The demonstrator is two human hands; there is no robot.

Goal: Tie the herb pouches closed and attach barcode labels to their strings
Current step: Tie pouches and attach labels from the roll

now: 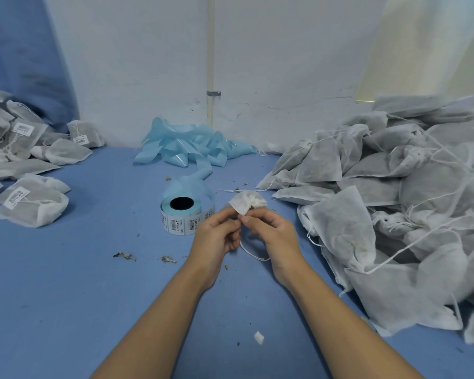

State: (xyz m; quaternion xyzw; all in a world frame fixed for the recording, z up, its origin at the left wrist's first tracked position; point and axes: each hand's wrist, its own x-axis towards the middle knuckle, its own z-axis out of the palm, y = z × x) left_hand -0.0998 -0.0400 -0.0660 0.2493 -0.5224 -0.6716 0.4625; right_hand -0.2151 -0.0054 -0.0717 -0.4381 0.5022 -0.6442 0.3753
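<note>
Pouch point(245, 205), small, crumpled white fabric, sits at centre above a matte blue table point(66, 296) against a scuffed white wall point(148, 77). Left hand point(216, 236) and right hand point(271, 233) pinch its gathered neck. Label roll point(182, 214) lies at nine o'clock; limp grey pouches point(381, 201) heap at three o'clock.

Just one camera here, worn on the person's head, wide-angle, looking forward and down over both forearms at the blue surface point(66, 283). It sits close: the label roll point(185, 214) is near frame centre, the white wall point(148, 64) rises right behind the roll, and the edges bend from the lens. No second view, so nothing overlaps.
</note>
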